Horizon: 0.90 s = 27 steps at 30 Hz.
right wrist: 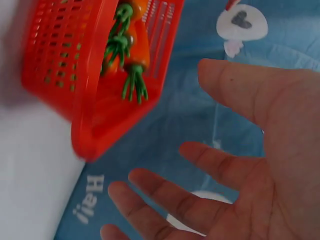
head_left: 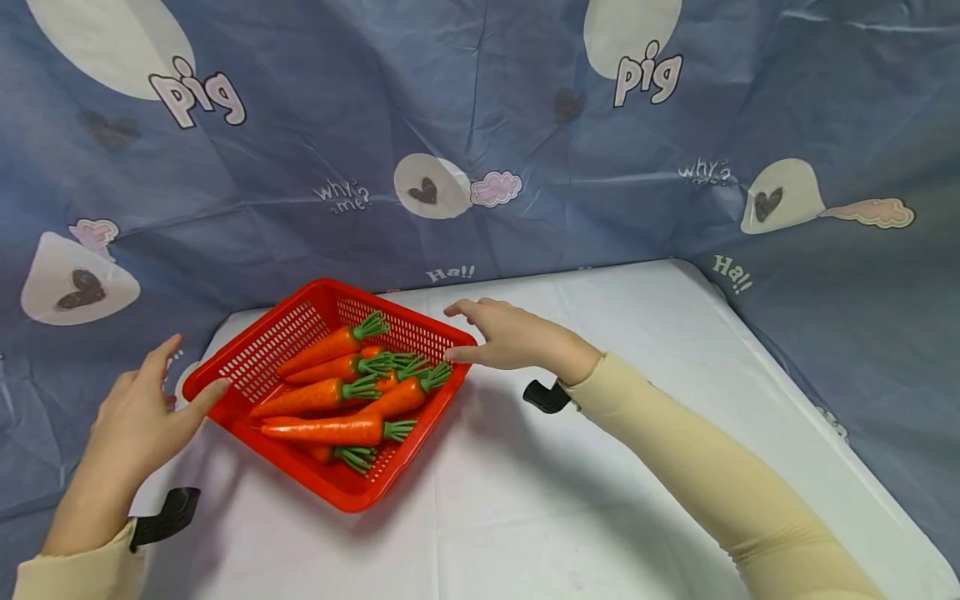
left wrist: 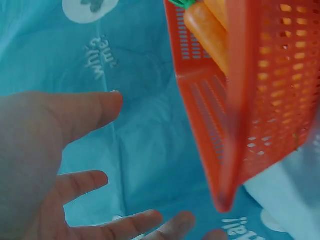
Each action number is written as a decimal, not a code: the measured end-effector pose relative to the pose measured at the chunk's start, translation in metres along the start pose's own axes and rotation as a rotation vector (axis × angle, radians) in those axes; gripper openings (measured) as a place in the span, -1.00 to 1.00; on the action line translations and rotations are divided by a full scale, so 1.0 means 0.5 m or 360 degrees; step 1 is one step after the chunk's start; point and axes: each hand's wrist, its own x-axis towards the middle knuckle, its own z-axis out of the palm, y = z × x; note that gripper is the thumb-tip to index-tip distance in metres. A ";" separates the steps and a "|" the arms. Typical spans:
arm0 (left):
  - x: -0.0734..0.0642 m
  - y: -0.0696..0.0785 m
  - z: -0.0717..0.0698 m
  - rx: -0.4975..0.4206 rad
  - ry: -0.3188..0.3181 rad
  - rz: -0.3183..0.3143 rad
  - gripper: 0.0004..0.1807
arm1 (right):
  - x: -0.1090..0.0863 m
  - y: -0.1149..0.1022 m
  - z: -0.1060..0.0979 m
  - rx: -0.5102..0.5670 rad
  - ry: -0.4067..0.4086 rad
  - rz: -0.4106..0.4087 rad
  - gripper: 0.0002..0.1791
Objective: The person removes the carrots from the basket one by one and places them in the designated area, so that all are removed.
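Note:
A red plastic basket [head_left: 272,458] with slotted walls holds several orange carrots [head_left: 322,430] with green stem tops. My left hand [head_left: 135,421] is at the basket's left corner, thumb and fingers spread. In the left wrist view, a gap separates this hand [left wrist: 45,135] from the basket's rim [left wrist: 242,90]. At the opposite, right corner is my right hand [head_left: 513,336], fingers extended and thumb apart. The right wrist view shows that hand [right wrist: 280,135] apart from the basket [right wrist: 90,100] too, its palm bare. Neither hand holds anything.
The basket stands at the back left of a white-covered table [head_left: 600,500]. A blue printed cloth [head_left: 525,100] hangs behind the table and along its right side. Each wrist wears a black strap-like mount [head_left: 546,397].

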 end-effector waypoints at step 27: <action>-0.025 -0.105 0.105 -0.1204 -0.0449 -0.0542 0.26 | 0.171 -0.179 0.137 -0.0152 -0.0636 -0.0092 -0.18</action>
